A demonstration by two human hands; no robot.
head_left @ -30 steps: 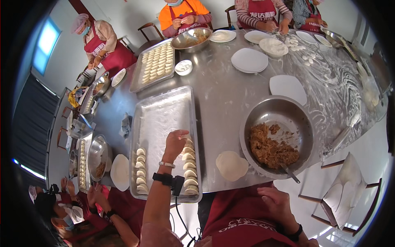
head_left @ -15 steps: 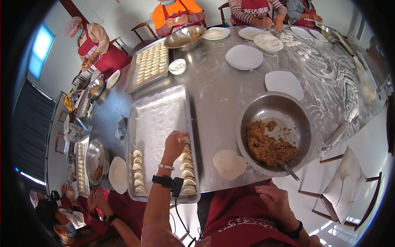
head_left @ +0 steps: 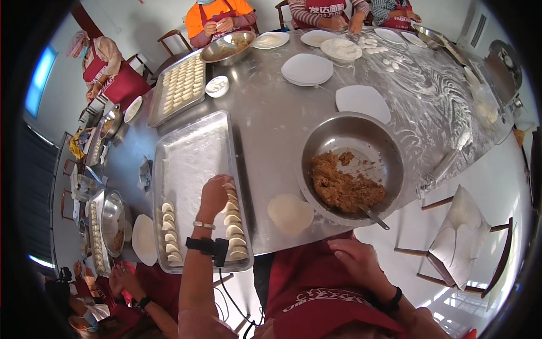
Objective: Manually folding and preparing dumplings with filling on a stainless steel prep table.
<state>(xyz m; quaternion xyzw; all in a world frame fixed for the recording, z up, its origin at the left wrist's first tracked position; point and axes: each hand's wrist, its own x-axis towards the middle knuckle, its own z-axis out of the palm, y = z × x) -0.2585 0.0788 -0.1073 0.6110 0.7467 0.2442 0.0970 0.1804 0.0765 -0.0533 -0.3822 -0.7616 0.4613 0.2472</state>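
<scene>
My left hand [head_left: 215, 195] reaches over the near metal tray [head_left: 192, 147], at the far end of its right-hand row of dumplings [head_left: 234, 230]. Its fingers are closed on a pale dumpling [head_left: 228, 186], partly hidden by the hand. Another row of dumplings [head_left: 171, 231] lines the tray's left side, and flour dusts the bare metal between. Before my apron, my right hand [head_left: 359, 255] hangs with fingers stretched and nothing in it. Closest to that hand are a steel bowl [head_left: 303, 148] of brown filling [head_left: 344, 183] with a spoon [head_left: 375, 217], and flat dough wrappers [head_left: 290, 214] on the table.
White plates [head_left: 307, 69] stand across the steel table [head_left: 257, 141]. Beyond my tray lie a small white bowl [head_left: 217, 86] and a second tray [head_left: 179, 85] full of dumplings. Several co-workers sit or stand around. A chair [head_left: 460, 237] with a cushion is at the right.
The whole view has shifted, so everything sits further left in the picture. My left hand stays at the end of the right-hand row; my right hand remains before the apron.
</scene>
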